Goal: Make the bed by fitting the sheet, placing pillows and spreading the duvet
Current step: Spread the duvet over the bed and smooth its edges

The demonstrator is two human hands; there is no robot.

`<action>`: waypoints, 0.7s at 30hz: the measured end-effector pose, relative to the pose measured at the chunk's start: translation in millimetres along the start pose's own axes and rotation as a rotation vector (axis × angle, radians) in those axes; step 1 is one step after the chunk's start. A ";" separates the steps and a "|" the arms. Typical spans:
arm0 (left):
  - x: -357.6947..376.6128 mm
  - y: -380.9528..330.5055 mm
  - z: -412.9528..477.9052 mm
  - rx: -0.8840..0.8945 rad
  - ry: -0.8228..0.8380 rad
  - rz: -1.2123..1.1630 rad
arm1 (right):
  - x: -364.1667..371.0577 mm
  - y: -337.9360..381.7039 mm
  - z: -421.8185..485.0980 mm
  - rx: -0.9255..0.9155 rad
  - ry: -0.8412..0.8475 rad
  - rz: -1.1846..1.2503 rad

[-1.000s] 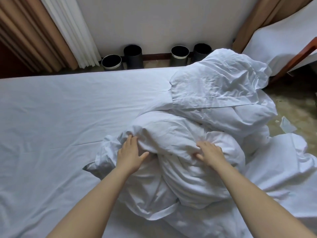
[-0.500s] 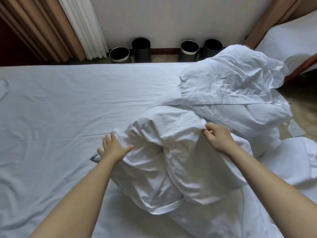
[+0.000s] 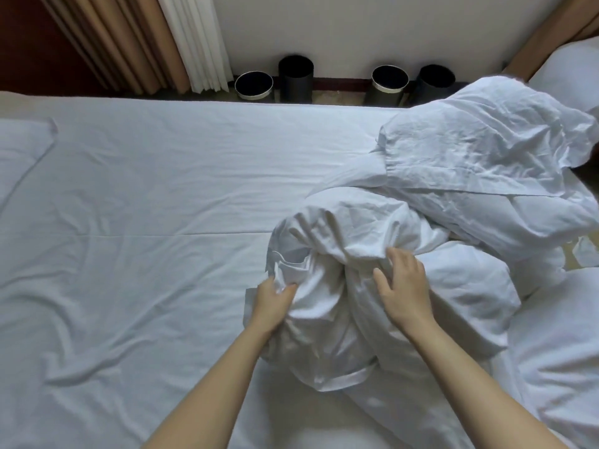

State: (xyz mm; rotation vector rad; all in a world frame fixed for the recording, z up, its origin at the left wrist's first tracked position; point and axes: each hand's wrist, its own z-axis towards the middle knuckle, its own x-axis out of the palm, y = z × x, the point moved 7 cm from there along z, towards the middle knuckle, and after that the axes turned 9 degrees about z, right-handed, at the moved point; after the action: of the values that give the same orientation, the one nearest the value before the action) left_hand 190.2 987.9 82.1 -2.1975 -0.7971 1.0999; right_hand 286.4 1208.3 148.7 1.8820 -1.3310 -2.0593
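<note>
The fingers (image 3: 289, 287) of the left hand (image 3: 270, 303) are curled into the cloth, thumb on top and fingertips buried in a fold, so it grips the left flank of the bunched white duvet (image 3: 340, 228). The right hand (image 3: 405, 288) lies flat on the same bundle just to the right, its fingers (image 3: 396, 258) spread and nearly straight, tips pressing into a crease and holding nothing. Both bare forearms reach in from the near edge of the bed. The duvet sits rolled in a heap right of the bed's middle, a satin-looking hem showing along its near underside. Behind it and to the right, touching it, lies a crumpled white cover (image 3: 470, 150); whether that is a pillowcase or more of the duvet I cannot tell. The white sheet (image 3: 146, 205) stretches over the mattress to the left, lightly wrinkled. Beyond the far edge, four dark round bins (image 3: 295, 77) stand against the pale wall, beside tan and white curtains (image 3: 152, 40).
</note>
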 end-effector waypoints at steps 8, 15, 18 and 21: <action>22.3 11.7 -87.6 0.224 0.153 -0.124 | 92.2 12.7 -85.9 0.728 0.368 0.918; 0.9 31.7 -115.4 0.257 0.362 -0.190 | 99.1 15.4 -76.1 0.559 0.293 0.531; -32.7 32.3 -109.0 0.270 0.178 -0.193 | 72.5 25.1 -62.0 0.540 0.137 0.775; -64.8 36.9 -93.1 0.164 -0.049 -0.055 | 37.4 20.9 -42.0 0.540 -0.006 0.885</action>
State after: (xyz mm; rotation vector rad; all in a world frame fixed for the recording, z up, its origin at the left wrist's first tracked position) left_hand 245.6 897.8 137.1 -2.0094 -0.7554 1.1534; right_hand 301.5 1151.6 136.4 1.0120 -2.3140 -1.3210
